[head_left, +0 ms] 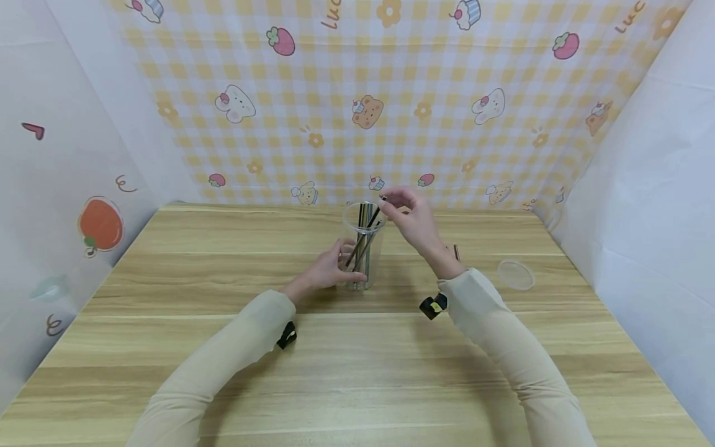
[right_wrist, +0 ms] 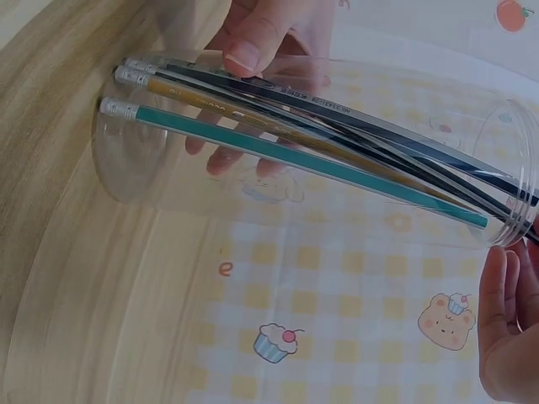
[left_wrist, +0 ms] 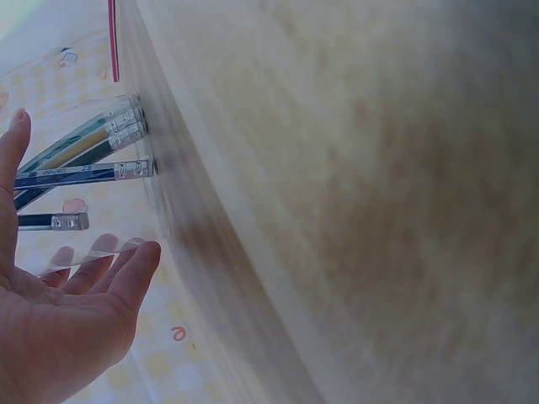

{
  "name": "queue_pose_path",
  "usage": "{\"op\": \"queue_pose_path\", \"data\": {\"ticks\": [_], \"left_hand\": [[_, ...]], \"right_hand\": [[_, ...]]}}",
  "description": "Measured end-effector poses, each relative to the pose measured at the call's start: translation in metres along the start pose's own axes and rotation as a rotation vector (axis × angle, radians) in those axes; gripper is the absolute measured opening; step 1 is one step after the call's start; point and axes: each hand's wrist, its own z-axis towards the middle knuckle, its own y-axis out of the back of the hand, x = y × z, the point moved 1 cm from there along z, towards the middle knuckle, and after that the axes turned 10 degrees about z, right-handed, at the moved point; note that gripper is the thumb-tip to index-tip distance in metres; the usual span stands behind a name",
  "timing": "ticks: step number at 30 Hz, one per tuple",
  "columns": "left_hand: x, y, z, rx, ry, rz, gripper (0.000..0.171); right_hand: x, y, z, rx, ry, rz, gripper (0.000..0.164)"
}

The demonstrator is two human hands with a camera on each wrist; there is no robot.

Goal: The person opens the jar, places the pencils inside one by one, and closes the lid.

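A clear plastic jar (head_left: 375, 261) stands upright on the table with several pencils in it, eraser ends down. My left hand (head_left: 333, 266) grips the jar low on its side, thumb in front and fingers behind. At the rim, my right hand (head_left: 410, 217) pinches the top of a dark pencil (head_left: 376, 214) that leans inside the jar. The right wrist view shows a teal pencil (right_wrist: 312, 167) and a gold pencil (right_wrist: 198, 99) beside darker ones through the clear wall. Silver ferrules and white erasers show at the jar's bottom.
A round clear lid (head_left: 516, 274) lies on the wooden table (head_left: 357, 379) to the right. Behind my right wrist, a reddish stick (head_left: 456, 252) is partly hidden. A checked cloth backdrop (head_left: 335, 161) hangs at the table's far edge.
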Motion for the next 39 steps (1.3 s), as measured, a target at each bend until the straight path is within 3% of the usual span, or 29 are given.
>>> {"op": "queue_pose_path", "data": {"ticks": [4,13,22,28,39], "left_hand": [[-0.001,0.000,-0.001,-0.002,-0.007,0.008,0.079],[-0.026,0.009,-0.015,0.046,-0.001,-0.039,0.076],[-0.001,0.000,0.001,0.002,-0.006,0.014,0.080],[0.000,-0.001,0.001,-0.003,-0.004,0.022,0.079],[0.000,-0.001,0.001,-0.001,0.003,0.016,0.079]], "right_hand": [[0.000,-0.001,0.000,-0.008,-0.013,-0.019,0.017],[0.002,-0.004,-0.002,0.007,-0.002,-0.076,0.018],[0.000,0.000,0.000,0.003,-0.012,-0.038,0.021],[-0.006,0.011,0.002,-0.043,-0.065,0.014,0.022],[-0.045,0.054,0.010,-0.099,-0.119,0.072,0.028]]}}
